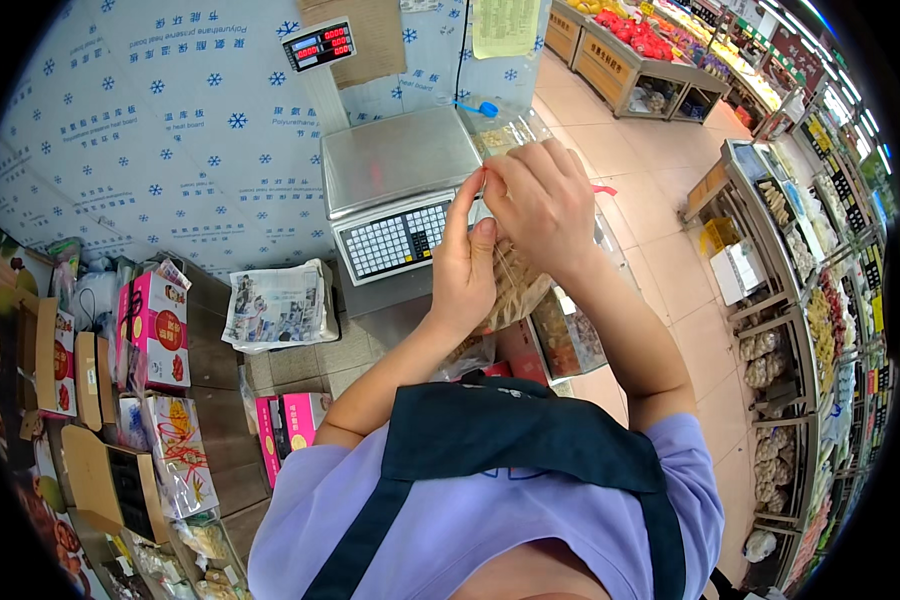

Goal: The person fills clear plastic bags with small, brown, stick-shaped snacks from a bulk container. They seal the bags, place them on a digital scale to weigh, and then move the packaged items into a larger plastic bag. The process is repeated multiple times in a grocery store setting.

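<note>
Both my hands meet beside the right edge of a digital weighing scale (pixel 401 161). My left hand (pixel 469 266) is upright, with its fingertips pinching near a small bit of red. My right hand (pixel 544 202) is bent over, its fingertips touching the same spot; a red strip (pixel 604 190) sticks out beyond it. Below the hands hangs a clear plastic bag (pixel 517 289) with brownish contents that I cannot name. The bag's top is hidden by my fingers. The scale's raised display (pixel 319 45) is lit.
Folded newspapers (pixel 281 304) lie left of the scale. A clear container with a blue cap (pixel 488 109) stands behind my right hand. Pink-and-white boxes (pixel 154 330) and an open cardboard box (pixel 94 480) are at the left. Produce shelves (pixel 787 330) run along the right.
</note>
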Tool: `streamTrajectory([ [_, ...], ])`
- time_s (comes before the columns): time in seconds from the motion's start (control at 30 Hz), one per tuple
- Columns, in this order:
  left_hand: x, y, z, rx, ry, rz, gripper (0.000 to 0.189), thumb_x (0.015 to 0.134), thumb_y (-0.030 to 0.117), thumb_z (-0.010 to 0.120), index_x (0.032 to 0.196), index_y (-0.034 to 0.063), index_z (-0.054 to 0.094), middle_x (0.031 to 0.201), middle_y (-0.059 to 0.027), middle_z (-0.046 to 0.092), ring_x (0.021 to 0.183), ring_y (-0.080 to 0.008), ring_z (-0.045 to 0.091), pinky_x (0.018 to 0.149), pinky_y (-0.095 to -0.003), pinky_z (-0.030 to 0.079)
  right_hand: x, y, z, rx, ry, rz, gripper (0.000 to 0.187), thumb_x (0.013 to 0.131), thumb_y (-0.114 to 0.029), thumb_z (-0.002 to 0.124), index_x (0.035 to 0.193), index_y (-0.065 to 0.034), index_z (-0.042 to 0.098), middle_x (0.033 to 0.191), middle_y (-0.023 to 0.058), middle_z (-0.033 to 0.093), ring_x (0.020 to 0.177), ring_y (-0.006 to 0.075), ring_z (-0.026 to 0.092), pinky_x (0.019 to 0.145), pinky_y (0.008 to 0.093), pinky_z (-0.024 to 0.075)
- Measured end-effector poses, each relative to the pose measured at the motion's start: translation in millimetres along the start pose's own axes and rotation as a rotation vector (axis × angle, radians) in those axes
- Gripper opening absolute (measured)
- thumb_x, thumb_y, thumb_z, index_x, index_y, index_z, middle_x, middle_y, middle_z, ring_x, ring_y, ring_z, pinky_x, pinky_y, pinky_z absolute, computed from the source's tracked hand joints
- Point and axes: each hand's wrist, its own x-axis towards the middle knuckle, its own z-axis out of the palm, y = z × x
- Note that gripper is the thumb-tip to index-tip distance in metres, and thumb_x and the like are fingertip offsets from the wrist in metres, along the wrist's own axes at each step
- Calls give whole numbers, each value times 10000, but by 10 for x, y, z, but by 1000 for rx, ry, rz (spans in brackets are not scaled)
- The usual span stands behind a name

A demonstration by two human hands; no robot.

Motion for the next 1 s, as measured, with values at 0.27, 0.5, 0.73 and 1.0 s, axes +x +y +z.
streamTrajectory([
  [0.27,40,31,-212,-326,78,-152,507,1062,292,340,1479,40,198,1027,-195,695,953,-235,689,785,-255,508,-419,1515,-1160,2040,741,906,83,931,-8,429,862,6,472,718,5,476,495,65,366,445,211,296],
  [0.5,45,16,-361,-331,112,-189,565,1038,398,382,1491,98,230,1056,-268,659,967,-318,676,857,-394,542,-868,544,-517,1133,274,1030,534,1015,-428,349,1223,16,564,916,95,683,791,163,636,703,284,489],
  [0.73,-143,201,-439,-395,124,-253,529,1050,359,358,1456,27,293,1064,-251,661,980,-305,670,870,-388,537,-834,-267,-271,1505,-187,1245,650,1016,-509,348,1248,66,540,1116,192,667,1082,288,631,971,392,473],
  [1.0,-871,-372,-1032,-596,110,-724,483,1045,367,362,1372,16,420,1277,-227,566,1176,-314,576,1009,-429,475,-1633,-557,154,1709,-377,1766,583,1010,-466,392,1260,45,521,1118,235,652,1042,310,644,910,423,506],
])
